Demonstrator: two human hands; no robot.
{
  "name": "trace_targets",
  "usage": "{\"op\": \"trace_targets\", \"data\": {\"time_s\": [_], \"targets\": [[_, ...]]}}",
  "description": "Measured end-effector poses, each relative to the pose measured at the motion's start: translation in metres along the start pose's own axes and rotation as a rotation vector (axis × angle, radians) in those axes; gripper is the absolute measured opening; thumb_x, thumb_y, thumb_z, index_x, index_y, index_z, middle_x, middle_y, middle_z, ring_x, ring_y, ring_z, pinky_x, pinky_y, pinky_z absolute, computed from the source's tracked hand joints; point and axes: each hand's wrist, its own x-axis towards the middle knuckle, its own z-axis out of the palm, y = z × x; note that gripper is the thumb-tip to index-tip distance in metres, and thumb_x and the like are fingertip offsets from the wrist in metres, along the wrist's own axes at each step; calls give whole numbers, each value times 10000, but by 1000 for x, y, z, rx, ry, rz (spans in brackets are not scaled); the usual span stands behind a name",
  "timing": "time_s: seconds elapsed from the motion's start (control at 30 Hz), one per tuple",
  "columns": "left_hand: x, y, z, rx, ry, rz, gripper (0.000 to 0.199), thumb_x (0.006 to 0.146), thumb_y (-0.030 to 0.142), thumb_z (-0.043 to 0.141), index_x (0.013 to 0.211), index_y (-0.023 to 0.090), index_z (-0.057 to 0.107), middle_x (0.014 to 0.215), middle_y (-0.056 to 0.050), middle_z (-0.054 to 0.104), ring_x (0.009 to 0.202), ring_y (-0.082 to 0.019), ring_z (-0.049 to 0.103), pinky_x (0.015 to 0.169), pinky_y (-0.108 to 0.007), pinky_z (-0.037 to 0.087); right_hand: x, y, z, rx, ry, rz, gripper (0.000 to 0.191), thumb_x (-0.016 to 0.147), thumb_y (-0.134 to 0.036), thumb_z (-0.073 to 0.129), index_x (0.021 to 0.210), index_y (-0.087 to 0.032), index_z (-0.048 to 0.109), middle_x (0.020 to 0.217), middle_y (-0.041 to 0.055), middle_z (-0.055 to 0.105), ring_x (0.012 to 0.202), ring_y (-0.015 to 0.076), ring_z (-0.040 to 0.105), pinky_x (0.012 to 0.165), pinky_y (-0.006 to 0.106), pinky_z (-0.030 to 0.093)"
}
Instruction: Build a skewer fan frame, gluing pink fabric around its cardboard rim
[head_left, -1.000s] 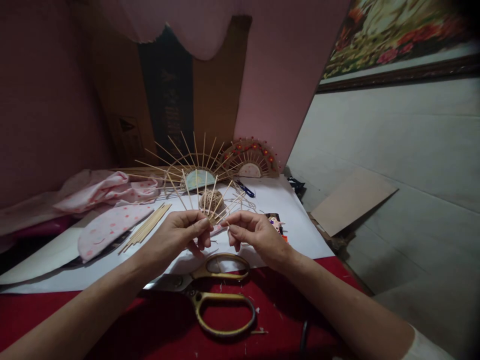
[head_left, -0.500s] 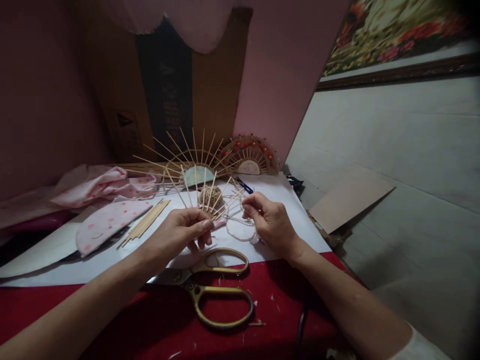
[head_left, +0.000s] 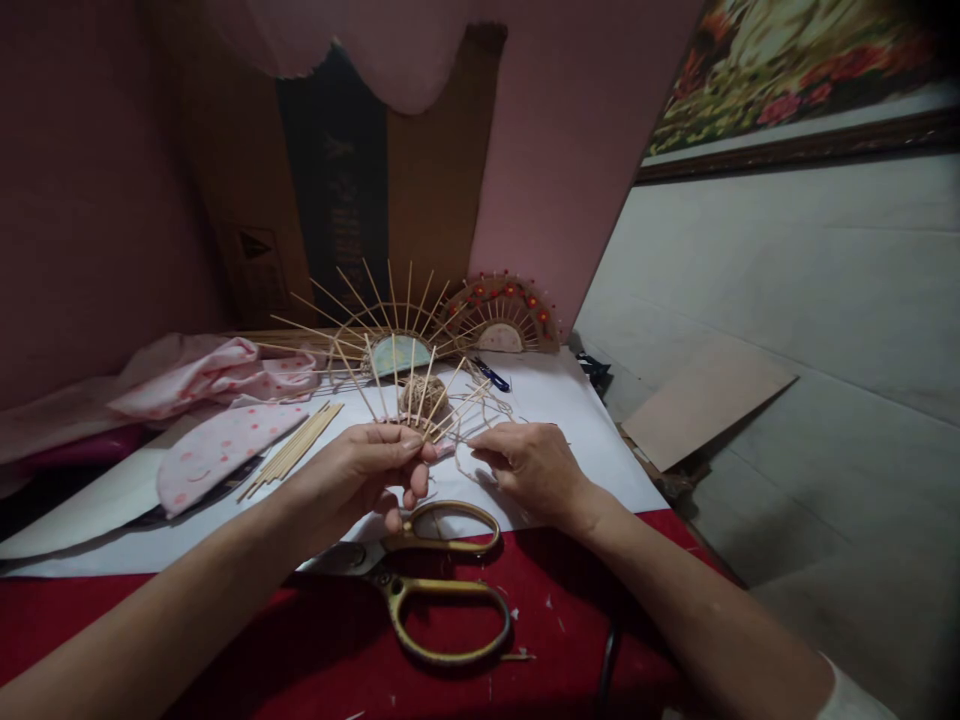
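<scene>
My left hand [head_left: 364, 470] pinches a small fan frame of thin wooden sticks [head_left: 379, 374] near its base. The sticks spread upward, and a bit of pink at the base [head_left: 445, 450] shows beside my fingertips; the rest is hidden by the hand. Just to the right, my right hand [head_left: 536, 468] has thumb and forefinger closed on a strand of twine [head_left: 460, 462] close to the sticks. Behind the frame sits a ball of twine [head_left: 424, 398]. Large scissors with gold handles [head_left: 450, 584] lie below both hands.
Loose sticks [head_left: 292, 452] and a dotted pink fabric piece [head_left: 225, 455] lie left. Behind stand a larger stick fan with a pale green centre [head_left: 401, 354] and a finished fan with red flowers [head_left: 501, 338]. Blue snips [head_left: 492, 374] rest on the white paper [head_left: 585, 450].
My right hand has lowered and turned palm down, its fingertips nearer the fan frame's base. The twine loop has shifted with it. My left hand keeps its grip.
</scene>
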Motion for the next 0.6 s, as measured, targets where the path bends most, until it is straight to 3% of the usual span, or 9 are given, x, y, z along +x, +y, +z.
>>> {"op": "trace_targets", "data": {"time_s": [0.13,0.23,0.4,0.5,0.6], "targets": [[-1,-1,1,36,10,-1,198,842,293,541,774,122,614,549,-20,596,414,-87,504,381,-187,418,0,1,2,-75,-48,0,93,728,-173,649,771,-225,713,696,19,680,605,163,578,522,266,306],[-1,-1,1,79,40,12,197,832,314,549,769,136,606,566,-12,602,422,-93,514,401,-203,421,0,0,3,-42,-28,1,85,726,-142,651,760,-198,705,741,38,664,639,165,575,547,267,346],[-2,-4,3,367,27,49,244,816,368,547,711,151,584,507,12,565,409,-98,493,388,-201,384,-3,-12,-1,363,180,-140,201,822,-216,604,1004,-133,624,871,74,638,712,148,555,667,275,431],[-3,-8,8,514,-46,64,290,827,402,515,668,162,553,515,31,528,415,-91,459,394,-206,375,-7,-20,-4,484,165,-259,89,856,-156,530,876,-135,615,765,50,615,699,143,540,650,267,421],[-4,-8,12,564,-82,88,319,850,415,466,652,172,522,531,42,503,417,-79,423,396,-202,338,-9,-22,-5,470,116,-304,115,847,-113,498,795,-139,597,716,38,575,674,140,515,614,265,399]]}}
